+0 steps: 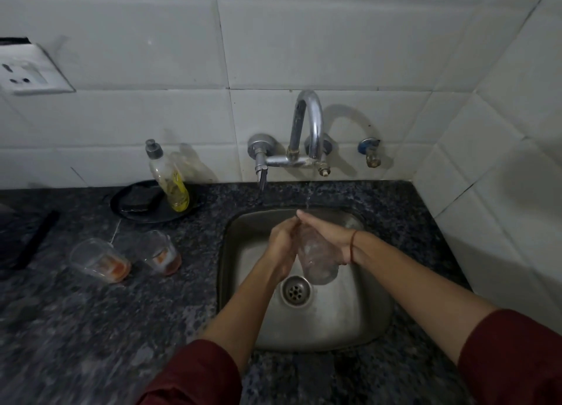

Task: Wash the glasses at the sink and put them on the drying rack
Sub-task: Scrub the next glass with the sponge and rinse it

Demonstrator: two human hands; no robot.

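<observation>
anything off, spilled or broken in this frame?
Nothing spilled or broken. Outer glass and inner glass on the counter hold orange residue, likely unwashed. Soap bottle leans on its dark tray. Left hand and right hand hold the clear glass under the running tap.

White tiled wall (334, 39), speckled granite counter (76, 328), dim light
</observation>
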